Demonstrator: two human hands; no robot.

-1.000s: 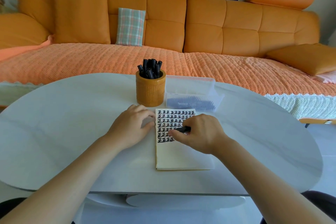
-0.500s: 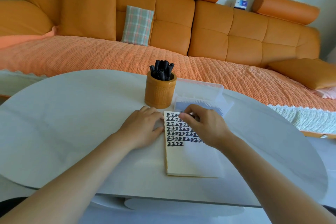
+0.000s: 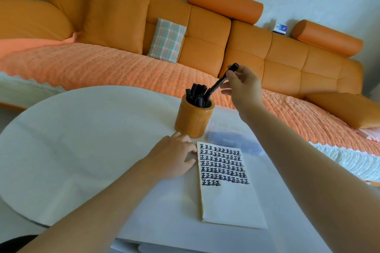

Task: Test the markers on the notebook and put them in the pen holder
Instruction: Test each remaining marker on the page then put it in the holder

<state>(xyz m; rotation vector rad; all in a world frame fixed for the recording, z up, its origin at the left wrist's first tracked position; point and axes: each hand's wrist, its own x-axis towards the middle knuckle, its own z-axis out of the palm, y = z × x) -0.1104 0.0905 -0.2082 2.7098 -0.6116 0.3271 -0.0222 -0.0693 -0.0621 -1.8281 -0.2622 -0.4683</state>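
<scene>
An orange-brown pen holder (image 3: 193,120) stands on the white table (image 3: 82,139) with several black markers (image 3: 197,94) in it. My right hand (image 3: 242,88) is raised above and to the right of the holder and pinches a black marker (image 3: 221,81), tilted, with its lower end at the holder's rim. The notebook (image 3: 228,195) lies open in front of the holder, its upper half covered with rows of black marks. My left hand (image 3: 174,156) rests on the table with its fingers touching the notebook's left edge.
A clear plastic case (image 3: 236,139) lies right of the holder, behind the notebook, partly hidden by my right forearm. An orange sofa (image 3: 205,37) with cushions runs along the far side of the table. The table's left half is bare.
My right hand lifted from the notebook and case area up to the holder, carrying a marker. The camera tilted and moved closer. My left hand stayed at the notebook's edge.
</scene>
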